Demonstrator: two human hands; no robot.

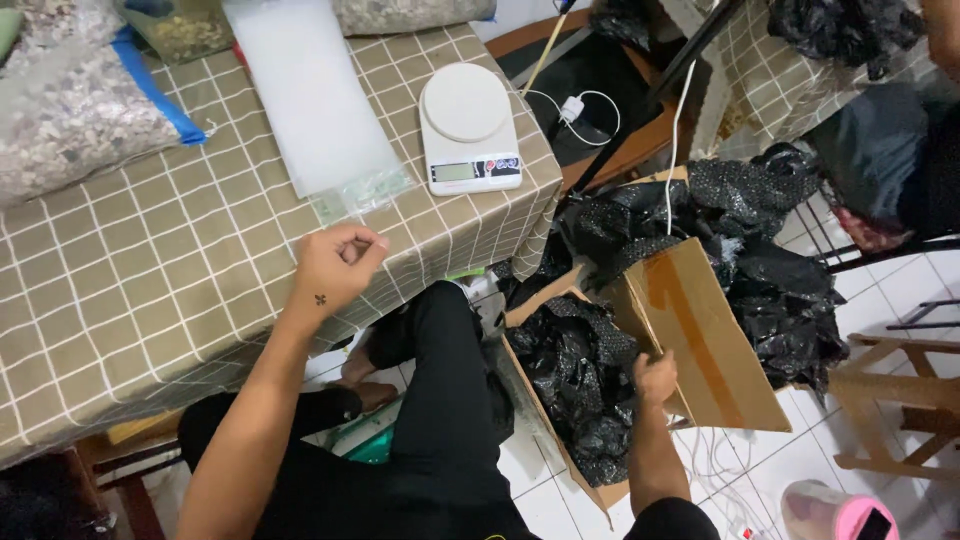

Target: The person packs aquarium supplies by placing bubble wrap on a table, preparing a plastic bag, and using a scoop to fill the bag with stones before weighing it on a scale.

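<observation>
- Beside my right knee, on the white tiled floor [880, 300], stood an open cardboard box [700, 340], and my right hand [655, 378] rested at the lower edge of its raised flap.
- Grip state, right hand: the fingers lay against the flap edge where it met the box contents. Whether they were closed on the flap or on a bag beneath it could not be told from this view.
- Grip state, left hand [335, 265]: raised over the near edge of the table [150, 290], fingers curled loosely inward, holding nothing that I could make out.
- Contents: the box was filled with black plastic bags [580, 370], crumpled and glossy. More of the same kind were heaped behind the box.
- Handling judgement, bags: thin film, soft, most likely light and somewhat slippery. Each would collapse under pressure, so a pinch on a gathered fold seemed better than a flat palm.
- Handling judgement, box: the cardboard looked stiff but creased, with a strip of brown tape along the flap. The flap would bend at its hinge line, so the box was better taken by its walls than by the flap.
- Nearby, well apart from either hand: a white kitchen scale [468, 125] near the table corner and a clear plastic sheet [310, 95] just beside it, both on the checked tablecloth.
</observation>
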